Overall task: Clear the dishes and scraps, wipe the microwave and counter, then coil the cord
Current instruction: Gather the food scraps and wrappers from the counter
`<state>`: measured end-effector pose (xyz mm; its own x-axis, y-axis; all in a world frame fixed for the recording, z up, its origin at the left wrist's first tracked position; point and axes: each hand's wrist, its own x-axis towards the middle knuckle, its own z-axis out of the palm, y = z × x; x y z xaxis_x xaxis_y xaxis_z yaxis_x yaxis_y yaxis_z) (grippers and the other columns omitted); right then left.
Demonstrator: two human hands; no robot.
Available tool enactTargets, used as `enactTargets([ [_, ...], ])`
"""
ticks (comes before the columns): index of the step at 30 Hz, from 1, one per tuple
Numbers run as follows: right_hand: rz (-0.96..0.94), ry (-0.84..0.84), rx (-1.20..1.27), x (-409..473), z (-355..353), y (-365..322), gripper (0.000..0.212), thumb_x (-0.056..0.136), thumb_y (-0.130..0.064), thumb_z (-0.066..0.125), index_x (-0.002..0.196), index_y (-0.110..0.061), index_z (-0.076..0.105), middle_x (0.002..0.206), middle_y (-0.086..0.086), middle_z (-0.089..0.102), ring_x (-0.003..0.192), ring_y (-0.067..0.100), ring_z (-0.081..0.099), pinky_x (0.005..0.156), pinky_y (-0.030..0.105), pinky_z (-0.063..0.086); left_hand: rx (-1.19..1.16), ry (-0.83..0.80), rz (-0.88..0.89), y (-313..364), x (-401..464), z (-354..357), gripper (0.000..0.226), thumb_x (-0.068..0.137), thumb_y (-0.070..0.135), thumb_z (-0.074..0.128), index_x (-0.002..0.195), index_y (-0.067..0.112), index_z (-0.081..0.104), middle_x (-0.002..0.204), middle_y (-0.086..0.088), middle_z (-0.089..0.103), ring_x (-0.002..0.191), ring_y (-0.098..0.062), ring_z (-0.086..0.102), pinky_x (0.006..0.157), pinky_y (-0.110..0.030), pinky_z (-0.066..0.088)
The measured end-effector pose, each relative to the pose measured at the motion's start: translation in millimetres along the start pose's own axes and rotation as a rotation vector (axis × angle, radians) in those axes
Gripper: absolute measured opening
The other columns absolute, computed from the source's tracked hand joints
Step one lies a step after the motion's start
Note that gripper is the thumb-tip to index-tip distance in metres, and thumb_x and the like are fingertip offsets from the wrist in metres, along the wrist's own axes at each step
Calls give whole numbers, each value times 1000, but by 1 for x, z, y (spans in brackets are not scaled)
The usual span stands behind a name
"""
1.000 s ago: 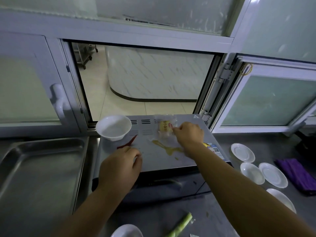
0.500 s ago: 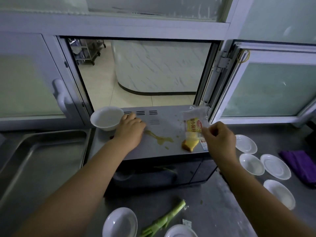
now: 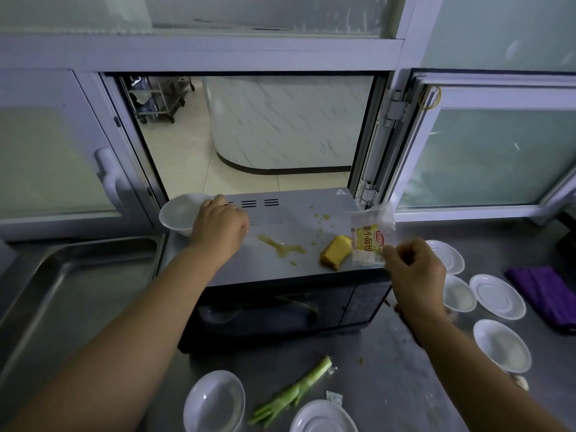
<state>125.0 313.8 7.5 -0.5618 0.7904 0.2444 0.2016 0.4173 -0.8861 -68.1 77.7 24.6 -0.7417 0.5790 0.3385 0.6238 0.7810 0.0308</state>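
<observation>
Since a moment ago, the yellow sponge-cake piece (image 3: 334, 252) has slid out onto the grey metal microwave top (image 3: 290, 269). Right hand (image 3: 416, 269) fingers pinch the crinkly clear wrapper (image 3: 371, 238); left hand (image 3: 218, 227), curled, touches the smooth white bowl (image 3: 179, 213).

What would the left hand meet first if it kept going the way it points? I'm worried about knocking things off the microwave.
Probably the white bowl: the left hand already reaches its rim, though contact is unclear.
</observation>
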Motion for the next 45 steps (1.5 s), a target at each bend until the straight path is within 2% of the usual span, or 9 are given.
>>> enactTargets([
  [8, 57, 15, 30, -20, -5, 2, 21, 81, -18, 69, 67, -16, 53, 63, 3, 58, 57, 17, 53, 53, 30, 45, -228, 224, -103, 6, -22, -31, 12, 77, 12, 69, 66, 16, 71, 64, 3, 67, 76, -24, 54, 64, -30, 37],
  [12, 169, -13, 126, -36, 7, -1, 19, 79, -17, 70, 70, -17, 53, 65, 2, 62, 62, 17, 65, 52, 27, 47, -523, 104, -239, 42, -44, -32, 9, 78, 22, 70, 69, 21, 69, 67, 11, 66, 66, -11, 61, 60, -26, 49],
  [18, 382, -63, 375, -60, 23, -5, 22, 78, -13, 72, 89, -22, 55, 78, -2, 70, 69, 12, 70, 57, 26, 58, -699, 46, -209, 119, -74, -25, 8, 77, 29, 71, 69, 25, 70, 66, 13, 67, 60, 0, 59, 53, -15, 42],
  [23, 498, -58, 596, -76, 18, -4, 21, 79, -6, 70, 96, -11, 58, 81, 9, 72, 71, 22, 71, 54, 26, 54, -655, 52, -252, 145, -84, -18, 7, 75, 28, 70, 70, 24, 68, 65, 8, 67, 60, -7, 59, 54, -23, 46],
  [27, 601, -47, 720, -85, 12, -6, 23, 79, -3, 69, 98, -8, 57, 75, 8, 69, 60, 17, 66, 48, 21, 50, -609, 107, -226, 166, -92, -15, 11, 74, 32, 71, 69, 22, 71, 64, 5, 68, 67, -18, 59, 64, -34, 49],
  [31, 646, -32, 732, -88, 4, 1, 25, 80, -5, 70, 102, 0, 57, 79, 18, 66, 60, 22, 62, 53, 28, 52, -536, 126, -188, 185, -98, -10, 13, 75, 31, 70, 66, 22, 73, 63, 4, 69, 71, -24, 57, 68, -36, 45],
  [39, 662, 139, 630, -71, -22, 31, 26, 74, -2, 75, 83, -13, 53, 77, 9, 65, 64, 17, 61, 67, 36, 55, -515, 203, -188, 183, -73, -3, 10, 77, 26, 66, 75, 21, 75, 70, 2, 71, 70, -24, 59, 69, -35, 46],
  [41, 654, 156, 613, -66, -31, 38, 26, 75, -3, 75, 83, -15, 53, 77, 8, 65, 65, 17, 61, 68, 37, 55, -400, 153, -205, 174, -51, 1, 14, 79, 30, 65, 87, 22, 74, 82, 0, 71, 81, -25, 54, 70, -35, 43],
  [45, 640, 188, 577, -58, -44, 51, 27, 76, -4, 75, 79, -17, 52, 73, 3, 62, 58, 13, 57, 48, 26, 48, -116, -48, -144, 174, -25, 21, 40, 80, 50, 60, 107, 20, 65, 101, -3, 63, 100, -26, 44, 80, -36, 34],
])
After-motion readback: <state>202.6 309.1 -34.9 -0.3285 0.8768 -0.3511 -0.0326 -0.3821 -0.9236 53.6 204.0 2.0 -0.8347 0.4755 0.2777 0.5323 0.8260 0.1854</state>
